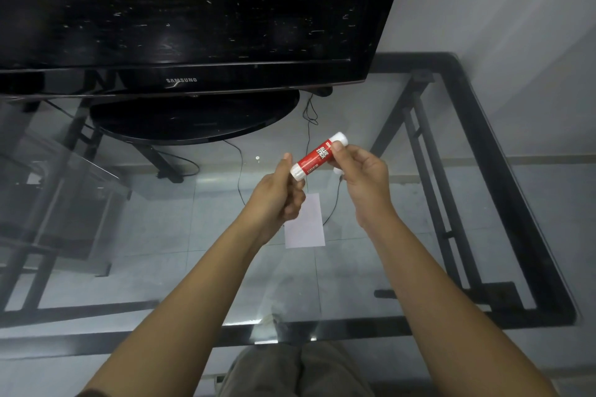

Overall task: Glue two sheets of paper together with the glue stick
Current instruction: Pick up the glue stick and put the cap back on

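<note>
Red-labelled glue stick (319, 154) is pinched at both ends by left hand (280, 196) and right hand (361, 172); a slipping grip could drop it onto the paper (306, 226).

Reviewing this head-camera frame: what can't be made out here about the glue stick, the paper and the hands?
- Glue stick: whether the cap is loosened; fingers of both hands cover its ends.
- Paper: one sheet or two stacked, unclear; the left hand hides its upper left corner.
- Right hand: a small white thing under it, mostly hidden.
</note>
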Motion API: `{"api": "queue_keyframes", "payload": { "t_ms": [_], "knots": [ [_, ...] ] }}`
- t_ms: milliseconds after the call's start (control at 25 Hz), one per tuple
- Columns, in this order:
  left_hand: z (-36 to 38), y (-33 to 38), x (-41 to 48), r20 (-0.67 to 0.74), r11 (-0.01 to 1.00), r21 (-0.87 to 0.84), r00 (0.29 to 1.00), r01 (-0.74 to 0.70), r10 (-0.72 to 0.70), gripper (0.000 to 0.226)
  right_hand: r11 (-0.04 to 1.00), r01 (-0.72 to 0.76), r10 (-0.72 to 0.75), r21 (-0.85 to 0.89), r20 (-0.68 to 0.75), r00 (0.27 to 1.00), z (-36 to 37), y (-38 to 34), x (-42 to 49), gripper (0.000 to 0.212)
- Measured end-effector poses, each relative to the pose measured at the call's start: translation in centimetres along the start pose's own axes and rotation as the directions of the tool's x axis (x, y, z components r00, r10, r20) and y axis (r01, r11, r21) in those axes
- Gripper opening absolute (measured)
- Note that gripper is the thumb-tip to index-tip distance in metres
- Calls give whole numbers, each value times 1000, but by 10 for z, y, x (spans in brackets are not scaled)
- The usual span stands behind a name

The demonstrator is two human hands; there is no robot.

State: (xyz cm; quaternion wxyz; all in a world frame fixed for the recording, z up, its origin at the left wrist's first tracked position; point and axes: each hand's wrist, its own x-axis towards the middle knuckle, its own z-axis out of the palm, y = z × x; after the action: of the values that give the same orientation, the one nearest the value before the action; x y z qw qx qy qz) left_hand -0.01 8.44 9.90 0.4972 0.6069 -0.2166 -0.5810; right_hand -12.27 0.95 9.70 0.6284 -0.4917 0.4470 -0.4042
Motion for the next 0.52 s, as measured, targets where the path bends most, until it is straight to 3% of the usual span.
{"api": "queue_keyframes", "payload": {
  "t_ms": [40, 80, 200, 280, 360, 400, 480, 520],
  "knots": [
    [1, 2, 0, -5, 1000, -4, 1000, 27, -27, 52, 1000, -5, 5, -2, -10, 1000, -1, 0, 0, 9],
    [0, 1, 1, -24, 999, 21, 999, -32, 32, 46, 1000, -9, 9, -2, -23, 1000, -1, 1, 0, 10],
    [-2, -6, 0, -62, 925, 141, 929, -353, 364, 23, 1000, -7, 7, -5, -41, 999, -2, -1, 2, 11],
    [-1, -5, 1, -84, 917, 175, 923, -357, 376, 28, 1000, -1, 1, 5, -28, 1000, -1, -3, 2, 10],
    [-2, 0, 5, -62, 976, 109, 979, -186, 194, 44, 1000, 6, -6, -3, -7, 1000, 0, -4, 4, 10],
    [-4, 5, 7, 11, 1000, -5, 1000, -7, 7, 49, 1000, 6, -6, -16, 3, 1000, 0, -4, 5, 10],
    [-8, 18, 9, 212, 895, -259, 925, 364, -315, 55, 999, 4, -4, -33, 17, 1000, 1, -3, 7, 9],
    [-9, 21, 8, 237, 854, -302, 901, 424, -363, 56, 999, 4, -3, -35, 19, 1000, 1, -2, 7, 9]
  ]
}}
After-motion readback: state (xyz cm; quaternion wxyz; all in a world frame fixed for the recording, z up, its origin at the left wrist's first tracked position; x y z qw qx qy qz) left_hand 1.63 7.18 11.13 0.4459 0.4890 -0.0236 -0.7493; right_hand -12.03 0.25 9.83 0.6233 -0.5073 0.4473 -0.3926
